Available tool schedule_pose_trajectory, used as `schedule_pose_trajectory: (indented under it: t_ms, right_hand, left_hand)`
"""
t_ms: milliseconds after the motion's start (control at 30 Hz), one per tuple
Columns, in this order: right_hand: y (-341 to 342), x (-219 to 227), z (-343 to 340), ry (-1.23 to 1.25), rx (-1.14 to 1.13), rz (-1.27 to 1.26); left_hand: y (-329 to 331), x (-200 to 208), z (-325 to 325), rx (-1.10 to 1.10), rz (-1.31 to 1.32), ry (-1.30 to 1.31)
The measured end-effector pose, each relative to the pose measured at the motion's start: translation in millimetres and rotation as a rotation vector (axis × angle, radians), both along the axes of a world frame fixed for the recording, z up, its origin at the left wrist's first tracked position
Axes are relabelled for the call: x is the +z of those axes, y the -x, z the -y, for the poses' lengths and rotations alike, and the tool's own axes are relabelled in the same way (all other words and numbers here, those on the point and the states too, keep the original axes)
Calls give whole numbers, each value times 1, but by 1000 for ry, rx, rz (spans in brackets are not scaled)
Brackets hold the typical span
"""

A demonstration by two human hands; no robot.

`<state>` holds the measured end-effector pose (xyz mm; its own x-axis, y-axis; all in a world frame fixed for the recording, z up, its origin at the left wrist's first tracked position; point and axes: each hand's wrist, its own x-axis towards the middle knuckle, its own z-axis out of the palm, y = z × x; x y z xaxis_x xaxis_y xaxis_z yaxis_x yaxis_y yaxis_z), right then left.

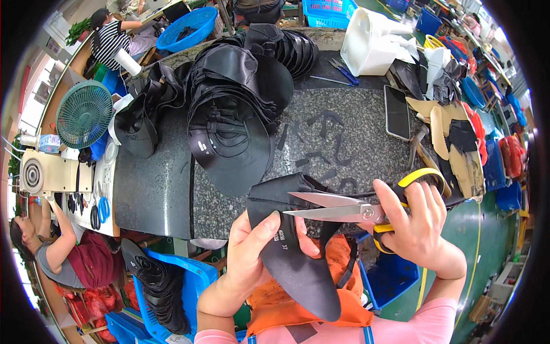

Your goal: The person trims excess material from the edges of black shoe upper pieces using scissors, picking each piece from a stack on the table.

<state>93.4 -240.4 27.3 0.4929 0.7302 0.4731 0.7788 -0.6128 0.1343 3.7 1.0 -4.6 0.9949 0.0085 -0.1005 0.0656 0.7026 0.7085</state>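
Observation:
My left hand (245,247) grips a black shoe upper (301,275), its thumb on top and its fingers partly hidden behind. The upper is tilted, with its rounded end toward me and a strap hanging at its right side. My right hand (421,226) has its fingers through the yellow and black handles of a pair of scissors (338,215). The blades stand apart and point left, over the top part of the upper; whether they touch it I cannot tell. Beyond, a large stack of black shoe uppers (235,149) lies on the speckled stone worktop (366,152).
Black scraps (338,150) are scattered on the worktop. A phone (397,113), a hammer (418,146) and a white container (366,43) lie to the right and back. At lower left, a blue crate (197,278) stands by more uppers. Co-workers sit at left, near a green fan (85,114).

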Motion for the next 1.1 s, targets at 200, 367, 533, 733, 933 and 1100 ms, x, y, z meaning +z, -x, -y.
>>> schedule_pose_trajectory:
  t_ms: [200, 367, 533, 733, 933, 1100]
  right_hand:
    - [5, 6, 2, 89, -48, 26]
    - [9, 9, 6, 114, -57, 0]
    - [9, 4, 6, 54, -52, -42]
    - [7, 6, 9, 74, -41, 55]
    - [7, 8, 13, 102, -24, 81]
    - [7, 7, 15, 67, -14, 13]
  left_hand:
    - [0, 1, 2, -2, -3, 58]
    - [2, 2, 3, 1, -13, 63]
    - [4, 7, 6, -3, -19, 81]
    - [5, 13, 4, -19, -50, 65]
    - [5, 17, 4, -27, -59, 43]
    - [4, 18, 6, -29, -59, 14]
